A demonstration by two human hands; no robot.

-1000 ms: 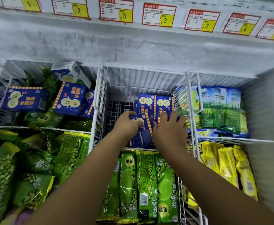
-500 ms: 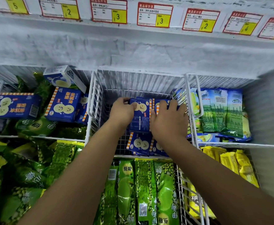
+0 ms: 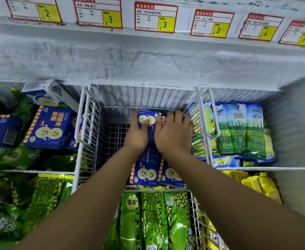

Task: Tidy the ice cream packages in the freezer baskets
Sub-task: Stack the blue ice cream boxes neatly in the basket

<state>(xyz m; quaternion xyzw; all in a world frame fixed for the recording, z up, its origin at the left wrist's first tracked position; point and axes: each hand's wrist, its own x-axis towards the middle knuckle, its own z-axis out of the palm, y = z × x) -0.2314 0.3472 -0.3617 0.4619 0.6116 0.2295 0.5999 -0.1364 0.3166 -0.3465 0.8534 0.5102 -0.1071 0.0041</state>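
Task items are small cardboard ice cream boxes, blue with two pale smiley faces. By the look of them they're light, stiff-sided and flat-faced, likely a bit slick with frost, and the corners would dent if squeezed hard. Best hold is probably across the long edges, thumb on the face and fingers behind, not by the end flaps. The blue box (image 3: 149, 117) being worked stands on end at the far side of the middle wire basket (image 3: 92, 120), right of centre and close to the far wall. The left hand (image 3: 137, 136) holds it with the thumb pressed on the printed face and the other fingers mostly hidden beside and behind it, a narrow grip set by the box's thickness. The right hand (image 3: 175, 136) sits just right of it, beside the left hand. Its fingers are spread and fairly straight, laid over neighbouring blue boxes that it mostly covers, and it seems to press them toward the basket's right wall. Can't tell whether the fingertips hook over the far edge. Two flat blue boxes (image 3: 145, 175) lie side by side at the near edge of the same basket, below the wrists. Loose blue boxes (image 3: 48, 127) sit jumbled in the left basket. Green-and-blue bags (image 3: 238, 129) stand in the right basket. Green wrapped bars (image 3: 155, 219) fill the near compartment. Price tags (image 3: 155, 17) run along the far rim above.
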